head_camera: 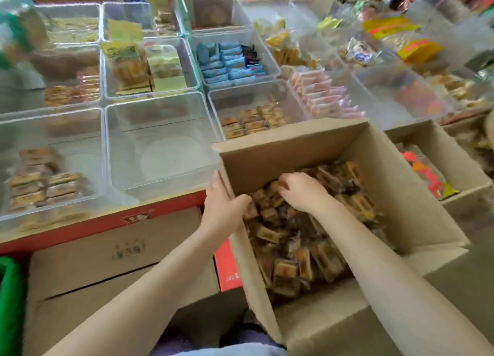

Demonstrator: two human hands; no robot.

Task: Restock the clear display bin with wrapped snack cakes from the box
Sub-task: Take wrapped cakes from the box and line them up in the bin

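An open cardboard box (401, 184) stands at the lower right, filled with several brown and yellow wrapped snack cakes (291, 248). My left hand (223, 204) grips the box's left wall, fingers outside and thumb over the rim. My right hand (302, 191) reaches down into the box, its fingers curled among the cakes at the pile's far end. An empty clear display bin (160, 147) sits just left of the box on the shelf.
Other clear bins hold wrapped snacks: brown cakes (42, 181) at left, small cakes (254, 120) behind the box, blue packets (230, 61), pink packets (323, 93). A second cardboard box (438, 163) stands at right. Closed cartons (107, 254) sit under the red shelf edge.
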